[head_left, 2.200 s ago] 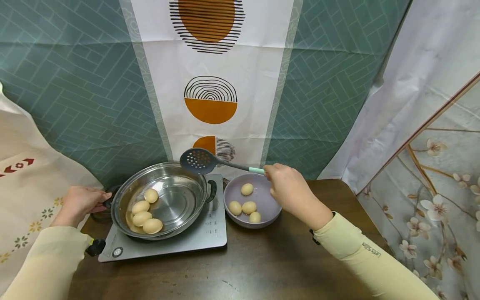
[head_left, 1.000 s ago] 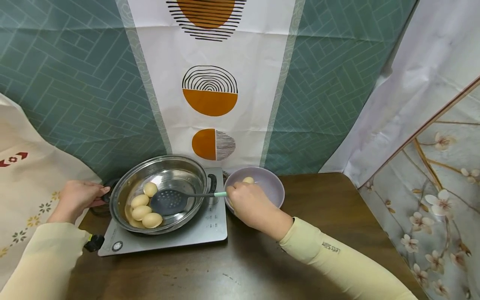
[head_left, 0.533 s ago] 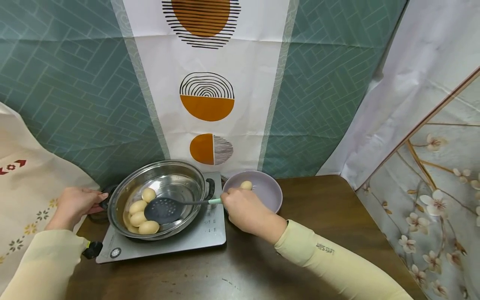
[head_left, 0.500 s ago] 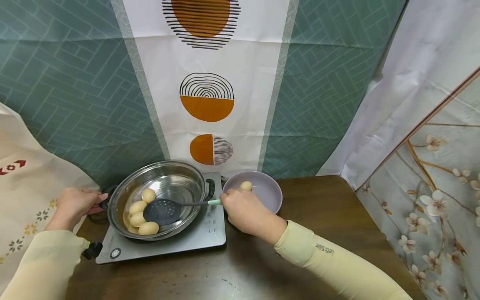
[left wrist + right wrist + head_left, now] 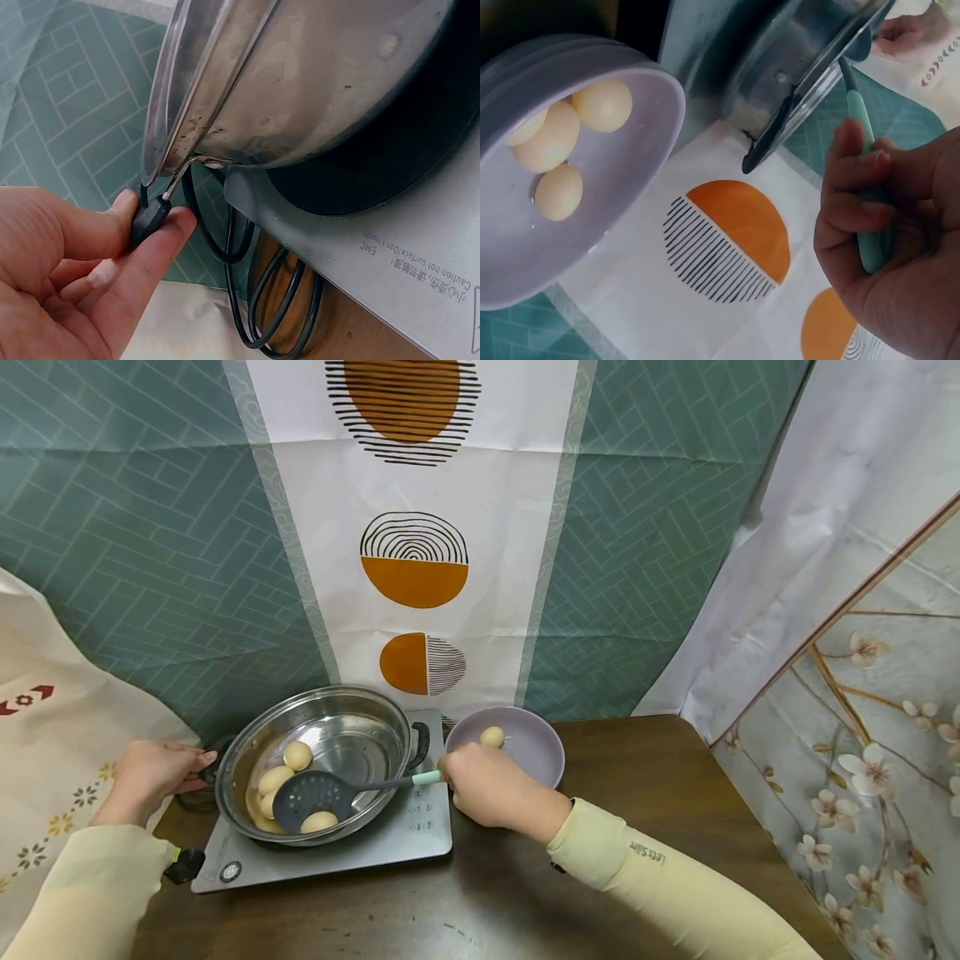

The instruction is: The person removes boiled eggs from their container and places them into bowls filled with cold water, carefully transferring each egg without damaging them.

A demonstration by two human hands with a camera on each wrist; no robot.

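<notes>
a: doing what with left hand [image 5: 150, 774]?
b: pinching pot [image 5: 367, 747] by handle [image 5: 150, 220], between thumb and fingers.
a: with right hand [image 5: 487, 789]?
b: grasping skimmer [image 5: 311, 797] by green grip [image 5: 861, 116], fingers curled round.
a: finding eggs [image 5: 297, 756] where?
b: in pot, on hob [image 5: 352, 852] — seeing three just left of skimmer's head, one over it; can't tell if lifted. counting four more in bowl [image 5: 536, 747] — right of hob.

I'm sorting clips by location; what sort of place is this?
Probably a kitchen or makeshift cooking corner: a steel pan with eggs sits on a flat cooktop on a brown tabletop, and tile-patterned sheeting hangs behind.
</notes>
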